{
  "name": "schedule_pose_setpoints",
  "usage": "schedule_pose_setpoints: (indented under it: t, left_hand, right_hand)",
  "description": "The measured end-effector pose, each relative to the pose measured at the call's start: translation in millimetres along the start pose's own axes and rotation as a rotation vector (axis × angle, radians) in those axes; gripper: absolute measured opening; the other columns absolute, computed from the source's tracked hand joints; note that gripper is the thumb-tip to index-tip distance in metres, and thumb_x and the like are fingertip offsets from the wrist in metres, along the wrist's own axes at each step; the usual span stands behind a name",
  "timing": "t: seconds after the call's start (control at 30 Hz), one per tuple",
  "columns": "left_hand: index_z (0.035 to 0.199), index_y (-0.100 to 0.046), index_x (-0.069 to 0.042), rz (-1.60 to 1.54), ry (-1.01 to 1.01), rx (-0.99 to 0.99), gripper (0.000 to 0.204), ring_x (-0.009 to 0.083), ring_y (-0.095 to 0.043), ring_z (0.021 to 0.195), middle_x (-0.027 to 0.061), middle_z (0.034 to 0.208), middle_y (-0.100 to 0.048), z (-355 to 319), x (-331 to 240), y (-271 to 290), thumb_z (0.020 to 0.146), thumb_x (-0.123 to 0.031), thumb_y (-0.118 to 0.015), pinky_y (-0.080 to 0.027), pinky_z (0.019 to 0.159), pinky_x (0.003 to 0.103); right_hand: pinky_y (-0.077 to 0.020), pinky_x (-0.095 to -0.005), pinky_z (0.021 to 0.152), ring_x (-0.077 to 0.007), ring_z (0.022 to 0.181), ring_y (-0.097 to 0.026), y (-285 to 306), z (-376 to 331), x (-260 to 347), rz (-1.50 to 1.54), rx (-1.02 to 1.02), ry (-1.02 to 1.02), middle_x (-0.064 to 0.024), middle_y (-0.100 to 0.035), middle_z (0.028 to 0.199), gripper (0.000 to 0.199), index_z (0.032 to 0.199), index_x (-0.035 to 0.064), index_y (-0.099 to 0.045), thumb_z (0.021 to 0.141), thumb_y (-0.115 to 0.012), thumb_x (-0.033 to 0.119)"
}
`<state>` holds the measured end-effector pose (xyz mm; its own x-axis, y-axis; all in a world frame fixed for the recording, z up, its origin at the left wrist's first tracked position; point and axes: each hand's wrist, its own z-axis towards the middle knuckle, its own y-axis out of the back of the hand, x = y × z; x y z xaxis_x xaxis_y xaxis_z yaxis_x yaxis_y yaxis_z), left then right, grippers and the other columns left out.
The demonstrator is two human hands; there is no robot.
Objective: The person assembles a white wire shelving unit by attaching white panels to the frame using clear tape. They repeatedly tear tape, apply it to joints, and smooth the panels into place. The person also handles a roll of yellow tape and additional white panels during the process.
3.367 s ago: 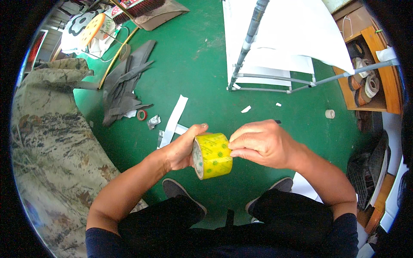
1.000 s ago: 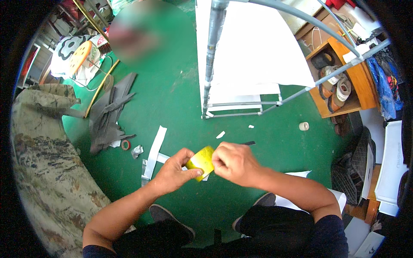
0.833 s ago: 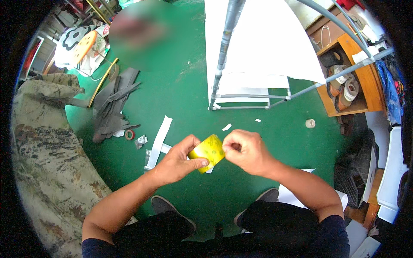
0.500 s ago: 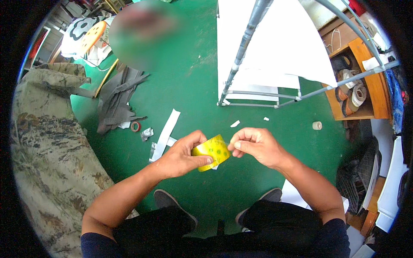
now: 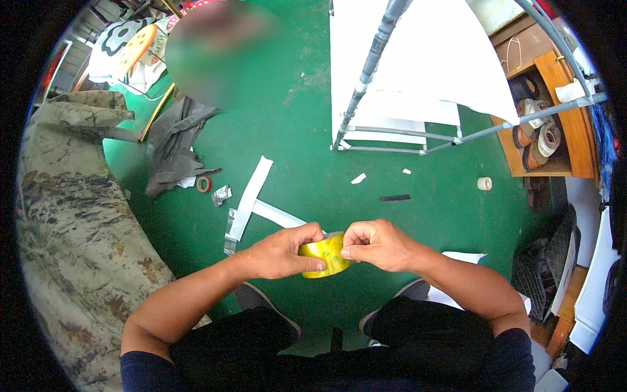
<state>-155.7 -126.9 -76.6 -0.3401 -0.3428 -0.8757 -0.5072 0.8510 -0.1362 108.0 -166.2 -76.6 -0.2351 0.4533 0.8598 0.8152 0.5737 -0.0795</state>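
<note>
A wide roll of yellow packing tape point(image 5: 320, 256) is held in front of my body, above the green floor. My left hand point(image 5: 284, 250) grips its left side, thumb on the near face and fingers behind it or inside the core. At the roll's right edge, my right hand point(image 5: 379, 247) is closed in a pinch, thumb and forefinger against the tape. Whether a loose tape end lies between those fingertips is too small to make out. White strips point(image 5: 251, 199) of sheet lie on the floor just beyond my left hand.
A grey pipe frame point(image 5: 366, 78) with white sheeting point(image 5: 418, 59) stands ahead to the right. Beside it is a wooden shelf point(image 5: 581, 130) with shoes. A small white tape roll point(image 5: 484, 183), a red tape roll point(image 5: 204, 184) and a dark strip point(image 5: 396, 198) lie on the floor. Camouflage cloth point(image 5: 72, 215) covers the left.
My right hand has come down and in against the roll, where before it was pinching just off its edge. The roll and my left hand are slightly lower and tilted differently.
</note>
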Motion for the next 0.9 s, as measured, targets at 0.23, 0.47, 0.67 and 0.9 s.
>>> schedule_pose_setpoints:
  t: [0.23, 0.47, 0.67, 0.9]
  left_hand:
    - [0.103, -0.060, -0.005, -0.161, -0.120, 0.062, 0.023, 0.0103, -0.060, 0.100, 0.0017, 0.101, -0.065, -1, 15, 31, 0.092, -0.017, -0.077, -0.047, 0.092, 0.030]
    - [0.093, -0.065, -0.003, -0.175, -0.245, -0.111, 0.050, 0.0181, -0.059, 0.102, 0.0089, 0.111, -0.064, -14, 1, 56, 0.088, -0.051, -0.076, -0.046, 0.093, 0.035]
    - [0.106, -0.067, -0.004, -0.109, -0.288, -0.151, 0.048, 0.0185, -0.060, 0.102, 0.0077, 0.111, -0.065, -14, 4, 62, 0.092, -0.051, -0.071, -0.044, 0.097, 0.036]
    - [0.130, -0.060, 0.000, -0.701, -0.053, -0.245, 0.059, 0.0211, -0.065, 0.106, 0.0117, 0.117, -0.070, -4, 14, 48, 0.098, -0.050, -0.061, -0.050, 0.098, 0.037]
  right_hand:
    - [-0.0488, -0.0267, 0.066, -0.0099, 0.070, -0.058, 36, -4, -10, 0.373, -0.237, -0.013, 0.0003, -0.064, 0.078, 0.009, 0.091, 0.0068, -0.066, 0.096, -0.069, 0.014]
    - [-0.0476, -0.0282, 0.066, -0.0127, 0.069, -0.058, 61, -13, 16, 0.604, -0.291, 0.063, -0.0020, -0.063, 0.077, 0.011, 0.090, 0.0069, -0.065, 0.097, -0.066, 0.016]
    - [-0.0495, -0.0279, 0.067, -0.0131, 0.070, -0.061, 76, -21, 30, 0.517, -0.315, 0.120, -0.0034, -0.065, 0.079, 0.011, 0.093, 0.0058, -0.064, 0.098, -0.066, 0.016]
    - [-0.0520, -0.0297, 0.061, -0.0138, 0.070, -0.064, 49, -24, 67, 0.364, -0.378, 0.222, -0.0043, -0.064, 0.079, 0.010, 0.103, 0.0054, -0.059, 0.097, -0.064, 0.011]
